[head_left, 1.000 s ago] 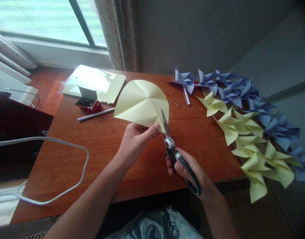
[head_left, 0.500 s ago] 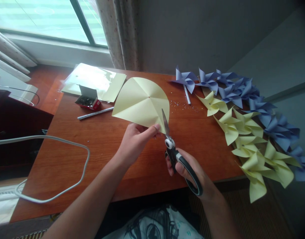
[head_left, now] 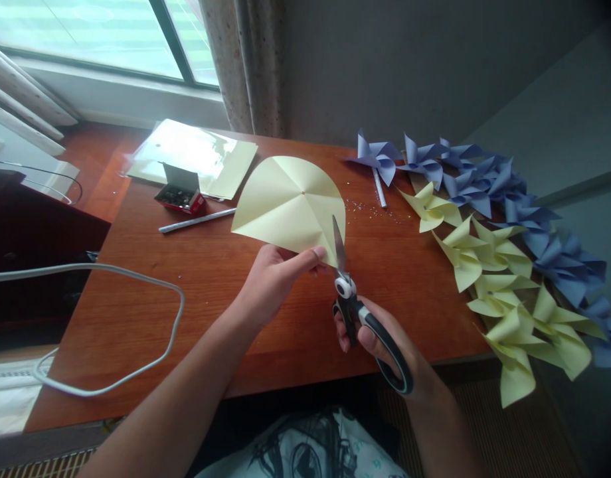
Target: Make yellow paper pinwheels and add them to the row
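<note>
**Scissors at the edge of a yellow paper sheet**

The left hand point(head_left: 273, 279) holds a pale yellow paper sheet point(head_left: 290, 202) by its near corner, thumb and fingers pinching the paper just left of where the blades meet it. The sheet is lifted off the table point(head_left: 210, 312) and tilts away from the person, with fold lines running from its edges to a small hole in the middle.

The right hand point(head_left: 385, 338) grips a pair of scissors point(head_left: 358, 309) with black and grey handles, fingers curled through the loops. The scissors' long axis runs from the near right up toward the far left, blades pointing at the middle of the sheet. The blades look nearly closed on the sheet's near right edge, touching it just beside the left thumb. The right hand is nearer to the person; the left hand is the one on the paper.

At the far left of the table a small red box point(head_left: 180, 192) stands open with small dark pieces inside; what they are is too small to tell. It rests on a stack of yellow sheets point(head_left: 200, 159) under shiny plastic. A white stick point(head_left: 196, 220) lies near the box. Along the right edge lie yellow pinwheels point(head_left: 489, 259) and, beyond them, blue pinwheels point(head_left: 485, 176). A white cable point(head_left: 136, 282) loops over the near left.
</note>
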